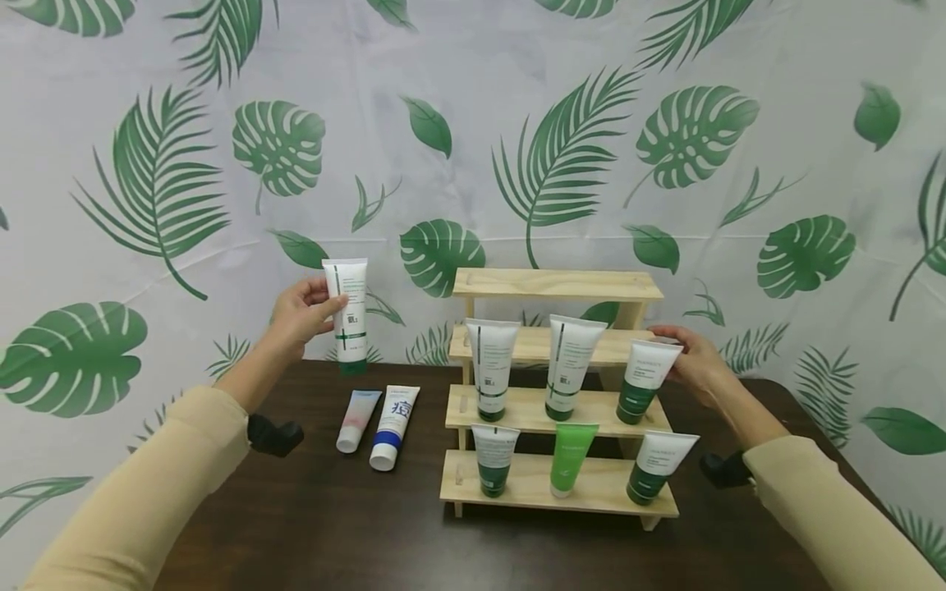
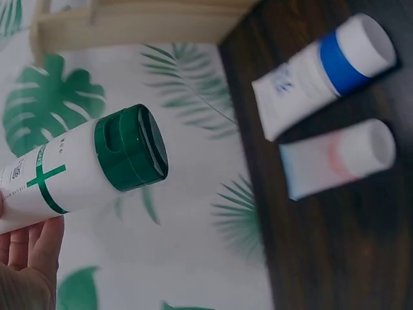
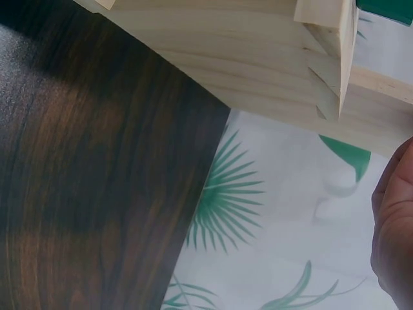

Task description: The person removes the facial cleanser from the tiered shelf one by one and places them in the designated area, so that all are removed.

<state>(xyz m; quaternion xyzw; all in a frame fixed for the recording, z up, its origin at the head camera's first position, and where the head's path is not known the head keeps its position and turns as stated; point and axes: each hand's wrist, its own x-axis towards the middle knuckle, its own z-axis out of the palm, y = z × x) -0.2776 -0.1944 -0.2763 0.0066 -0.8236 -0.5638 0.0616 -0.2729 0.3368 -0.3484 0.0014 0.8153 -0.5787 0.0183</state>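
Leaf-print backdrop (image 1: 473,123) hung behind dark wood table (image 1: 310,525); 4-tier pine rack (image 1: 554,484) stood right of centre.

Left hand (image 1: 299,316) clamped on white tube (image 1: 347,316), held upright above table, cap down, left of rack. Right hand (image 1: 698,361) touching tube on third tier (image 1: 645,379); whether fingers curl round it cannot be told.

Judgement: grip best kept on tube body, cap lowered squarely onto free shelf space, neighbours not knocked.

Tube: white, green cross mark, dark green flip cap (image 2: 132,147). 2 more tubes (image 1: 377,423) lying on table.
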